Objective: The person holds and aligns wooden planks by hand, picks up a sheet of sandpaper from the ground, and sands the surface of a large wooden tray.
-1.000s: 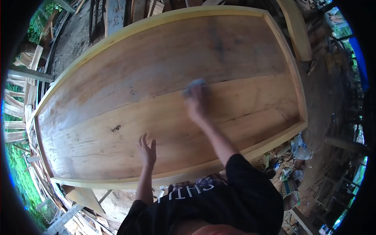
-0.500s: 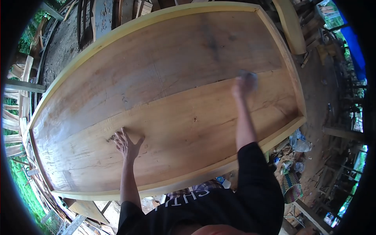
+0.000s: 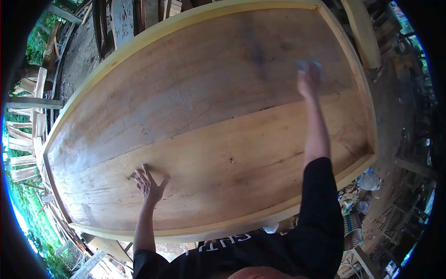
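Observation:
A large wooden panel [image 3: 209,162] with a raised pale rim lies in front of me, two broad boards meeting along a lengthwise seam. My left hand [image 3: 149,187] rests on the nearer board, fingers spread, holding nothing. Over the farther board at the right, my right hand [image 3: 310,83] is smeared by motion. Its fingers are closed on a small bluish-grey piece [image 3: 306,66], too blurred to name. A dark smudge [image 3: 258,58] marks the wood to the left of that hand.
Planks [image 3: 123,21] lean beyond the far rim. A thick timber [image 3: 362,35] stands past the right end. Clear plastic litter [image 3: 369,181] and a woven basket [image 3: 353,231] lie on the ground at the right. Cut wood slabs [image 3: 23,160] are stacked on the left.
My right hand has moved away from me and slightly right, from the seam onto the farther board. The view has shifted a little; my left hand stays at the same spot on the panel.

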`<state>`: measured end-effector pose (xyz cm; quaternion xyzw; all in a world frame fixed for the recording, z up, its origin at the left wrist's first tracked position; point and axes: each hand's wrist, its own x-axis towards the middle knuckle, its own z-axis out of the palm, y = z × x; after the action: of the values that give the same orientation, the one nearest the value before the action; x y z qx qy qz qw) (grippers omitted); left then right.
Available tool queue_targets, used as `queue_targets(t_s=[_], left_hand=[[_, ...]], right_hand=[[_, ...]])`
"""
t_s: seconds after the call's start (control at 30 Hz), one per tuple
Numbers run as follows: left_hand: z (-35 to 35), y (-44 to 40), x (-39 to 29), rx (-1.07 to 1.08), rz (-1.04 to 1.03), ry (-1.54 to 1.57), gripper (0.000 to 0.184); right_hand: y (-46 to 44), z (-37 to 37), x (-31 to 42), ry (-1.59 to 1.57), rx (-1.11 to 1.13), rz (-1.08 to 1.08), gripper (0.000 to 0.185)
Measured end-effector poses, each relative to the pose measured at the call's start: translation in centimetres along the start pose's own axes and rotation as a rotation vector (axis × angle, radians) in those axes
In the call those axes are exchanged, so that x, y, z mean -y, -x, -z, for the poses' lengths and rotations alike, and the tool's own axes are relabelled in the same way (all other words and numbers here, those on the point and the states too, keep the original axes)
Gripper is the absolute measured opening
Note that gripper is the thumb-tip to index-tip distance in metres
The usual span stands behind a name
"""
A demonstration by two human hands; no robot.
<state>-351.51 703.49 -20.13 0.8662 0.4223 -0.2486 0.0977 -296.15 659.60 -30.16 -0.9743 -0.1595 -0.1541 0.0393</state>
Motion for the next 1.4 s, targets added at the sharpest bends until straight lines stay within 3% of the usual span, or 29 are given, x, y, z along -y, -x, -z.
queue_targets(t_s=[0.03, 0.07, 0.13, 0.17, 0.23, 0.27, 0.3, 0.33, 0.43, 0.5, 0.53, 0.6, 0.63, 0.67, 0.73, 0.8, 0.83, 0.87, 0.9, 0.93, 0.97, 1.0, 1.03, 1.13, 1.2, 1.27, 1.3, 1.33, 1.4], left_hand=[[-0.1, -0.2, 0.1, 0.005, -0.009, -0.033, 0.115], [0.5, -0.1, -0.4, 0.046, -0.003, -0.028, 0.116], [0.8, -0.1, -0.5, 0.079, 0.001, -0.015, 0.117], [1.0, -0.3, -0.6, 0.1, -0.001, -0.012, 0.118], [1.3, -0.4, -0.8, 0.117, 0.009, -0.023, 0.118], [1.4, -0.4, -0.8, 0.14, 0.015, -0.036, 0.119], [1.2, -0.6, -0.5, 0.131, 0.017, -0.044, 0.119], [0.8, -0.7, -0.2, 0.146, 0.015, -0.058, 0.119], [1.1, -1.0, -0.7, 0.157, 0.021, -0.076, 0.119], [1.2, -0.8, -0.5, 0.189, 0.047, -0.079, 0.119], [1.1, -0.7, -0.2, 0.179, 0.034, -0.07, 0.119], [1.1, -0.7, -0.5, 0.167, 0.011, -0.05, 0.119], [1.6, -0.5, -0.9, 0.18, 0.021, -0.067, 0.119], [1.9, -0.4, -1.2, 0.193, 0.027, -0.083, 0.118], [1.4, -0.6, -0.7, 0.183, -0.003, -0.082, 0.117], [1.4, -0.5, -0.4, 0.139, -0.075, -0.083, 0.115], [1.3, -0.5, -0.1, 0.127, -0.073, -0.079, 0.115], [0.9, -0.6, 0.0, 0.115, -0.083, -0.07, 0.115], [1.0, -0.6, -0.1, 0.118, -0.065, -0.087, 0.115], [0.6, -1.0, 0.2, 0.124, -0.072, -0.095, 0.116], [0.1, -1.3, 0.8, 0.114, -0.084, -0.098, 0.116], [-0.2, -1.6, 1.3, 0.101, -0.084, -0.104, 0.116], [-0.3, -1.7, 1.1, 0.09, -0.109, -0.106, 0.116], [-0.4, -1.6, 1.5, 0.092, -0.059, -0.121, 0.115], [-0.6, -1.8, 1.8, 0.106, -0.05, -0.135, 0.114], [-0.3, -1.9, 1.4, 0.138, -0.036, -0.135, 0.115], [-0.3, -1.8, 1.4, 0.173, -0.001, -0.126, 0.117], [-0.2, -1.9, 1.4, 0.185, -0.006, -0.148, 0.118], [-0.5, -2.1, 2.0, 0.164, -0.03, -0.16, 0.117]], right_hand=[[0.3, 0.6, -3.3, 0.141, 0.067, -0.262, 0.056], [-0.1, 1.3, -2.8, 0.144, 0.068, -0.254, 0.056], [-1.2, 2.8, -1.0, 0.168, 0.21, -0.538, 0.061], [-2.2, 4.4, 3.3, 0.096, 0.266, -0.364, 0.062], [-1.7, 1.9, 14.1, -0.069, -0.027, -0.034, 0.061], [-1.5, 6.0, 20.6, -0.221, 0.164, 0.089, 0.064], [-0.3, 5.1, 26.0, -0.261, 0.111, 0.21, 0.064], [0.4, 5.5, 30.6, -0.368, 0.205, 0.366, 0.065], [3.4, 3.0, 38.4, -0.661, 0.156, 0.658, 0.064], [1.2, 1.3, 35.4, -0.653, -0.087, 0.734, 0.058], [-1.4, 2.8, 32.4, -0.364, 0.055, 0.625, 0.053], [-5.2, 2.5, 23.3, -0.262, -0.125, 0.409, 0.046], [-6.5, 3.9, 18.4, -0.229, 0.03, 0.209, 0.045], [-7.3, 2.5, 12.7, -0.147, 0.039, 0.157, 0.043], [-5.0, -0.5, 1.2, 0.069, -0.107, 0.107, 0.05], [0.8, 2.7, -3.4, 0.115, -0.091, -0.088, 0.053], [3.1, 4.2, -3.6, 0.091, -0.061, -0.084, 0.054], [4.1, 10.3, 0.9, -0.161, 0.248, -0.291, 0.056], [8.7, 10.4, 3.0, -0.051, 0.084, 0.044, 0.054], [12.2, 12.3, 7.5, -0.183, 0.026, 0.057, 0.05], [15.7, 12.8, 11.3, -0.287, 0.088, 0.208, 0.049], [19.1, 12.2, 14.3, -0.441, 0.076, 0.317, 0.06], [20.5, 15.3, 16.4, -0.502, 0.404, 0.517, 0.058], [20.6, 11.1, 13.2, -0.442, 0.215, 0.472, 0.055], [14.2, 12.7, 4.1, -0.269, 0.227, 0.129, 0.05], [12.0, 8.9, -9.1, -0.119, 0.021, -0.084, 0.048], [11.6, 10.3, -13.3, -0.339, -0.08, -0.488, 0.051], [14.5, 8.0, -20.0, 0.193, 0.072, -0.444, 0.052], [17.7, 11.7, -21.4, 0.2, 0.177, -0.68, 0.049]])
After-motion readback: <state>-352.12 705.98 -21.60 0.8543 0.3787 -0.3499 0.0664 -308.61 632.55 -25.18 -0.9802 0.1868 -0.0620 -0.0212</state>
